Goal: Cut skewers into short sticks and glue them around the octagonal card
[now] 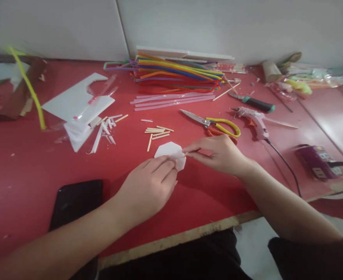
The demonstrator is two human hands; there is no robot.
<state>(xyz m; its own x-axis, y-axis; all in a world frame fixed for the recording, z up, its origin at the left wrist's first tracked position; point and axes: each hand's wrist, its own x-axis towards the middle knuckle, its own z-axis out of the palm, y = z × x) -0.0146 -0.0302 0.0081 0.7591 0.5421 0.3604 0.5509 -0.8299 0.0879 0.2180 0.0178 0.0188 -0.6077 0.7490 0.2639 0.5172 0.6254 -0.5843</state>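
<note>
A small white polygon-shaped paper piece (168, 149) lies on the red table (20, 163). My left hand (149, 186) rests on its near edge, fingers laid flat and pressing it down. My right hand (218, 153) is pinched at the piece's right corner, thumb and forefinger closed on a thin wooden stick end (189, 154) that mostly hides under the fingers. Just beyond the paper piece lie several short cut wooden sticks (157, 133).
Yellow-handled scissors (215, 123), a pink glue gun (254, 120) with its cord, a green-ended knife (254, 103) and a purple power strip (317, 159) sit right. Coloured pipe cleaners (177, 72) and glue sticks (171, 101) lie behind; white sheets (78, 101) left; black phone (75, 202) near.
</note>
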